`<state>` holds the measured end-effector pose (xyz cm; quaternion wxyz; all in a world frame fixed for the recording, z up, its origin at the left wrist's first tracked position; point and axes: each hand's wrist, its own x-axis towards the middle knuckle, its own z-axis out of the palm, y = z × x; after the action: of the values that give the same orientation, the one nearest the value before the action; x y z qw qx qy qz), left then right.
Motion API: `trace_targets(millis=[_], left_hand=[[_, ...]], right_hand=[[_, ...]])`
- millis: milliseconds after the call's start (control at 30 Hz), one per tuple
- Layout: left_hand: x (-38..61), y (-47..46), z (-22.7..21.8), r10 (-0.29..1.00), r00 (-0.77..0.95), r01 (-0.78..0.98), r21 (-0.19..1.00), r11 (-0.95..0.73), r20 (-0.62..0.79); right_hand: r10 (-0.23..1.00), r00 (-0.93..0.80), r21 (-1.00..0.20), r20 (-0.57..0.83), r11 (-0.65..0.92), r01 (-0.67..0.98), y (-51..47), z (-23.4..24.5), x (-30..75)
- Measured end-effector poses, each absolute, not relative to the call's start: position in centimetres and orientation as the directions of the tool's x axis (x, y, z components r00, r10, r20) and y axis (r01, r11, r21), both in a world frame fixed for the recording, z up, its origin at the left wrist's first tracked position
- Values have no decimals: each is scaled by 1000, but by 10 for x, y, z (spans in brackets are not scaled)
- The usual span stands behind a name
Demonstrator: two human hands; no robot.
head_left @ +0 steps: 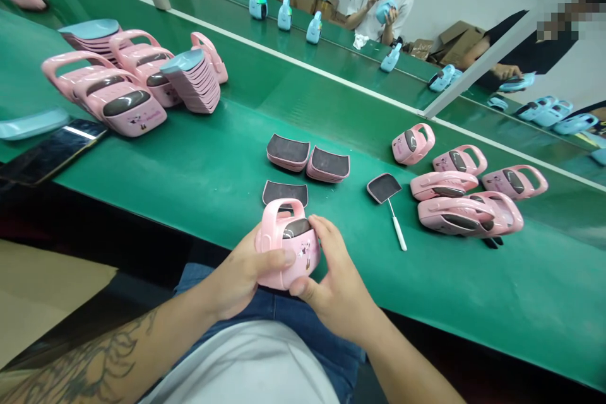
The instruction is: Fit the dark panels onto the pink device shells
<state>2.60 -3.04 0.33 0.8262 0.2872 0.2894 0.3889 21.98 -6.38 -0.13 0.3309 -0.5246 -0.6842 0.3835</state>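
Note:
Both hands hold a pink plastic housing [286, 257] with a loop handle, a dark window and a printed figure, over the near edge of the green table. My left hand [246, 271] wraps its left side, thumb across the front. My right hand [334, 278] grips the right side, fingertips by the dark window and thumb at the lower front. Just beyond lies a curved pink cover [285, 193] with a dark inner face. Two short stacks of such covers [288, 151] stand behind it. To the right, a white-handled screwdriver [398, 232] touches another dark-faced cover [384, 188].
More pink housings [466, 211] are grouped at the right, others [132, 107] at the left beside stacked covers [196, 85]. A dark phone [54, 148] lies at the left edge. Past a white divider strip [303, 72], blue housings [313, 28] stand; two people handle blue pieces there.

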Motion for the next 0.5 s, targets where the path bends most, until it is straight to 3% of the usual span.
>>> trace_targets(millis=[100, 200, 333, 500], left_hand=[[18, -28, -3, 737, 570, -487, 574, 658, -363], [11, -25, -8, 704, 558, -491, 510, 706, -439], [9, -23, -11, 708, 535, -474, 530, 703, -460], [12, -21, -10, 734, 561, -462, 591, 662, -383]], right_hand=[[925, -348, -819, 155, 317, 479, -59, 6, 232], [898, -404, -795, 174, 370, 481, -54, 12, 239], [882, -460, -805, 103, 345, 482, -46, 17, 236], [864, -501, -836, 47, 308, 453, -37, 22, 231]])
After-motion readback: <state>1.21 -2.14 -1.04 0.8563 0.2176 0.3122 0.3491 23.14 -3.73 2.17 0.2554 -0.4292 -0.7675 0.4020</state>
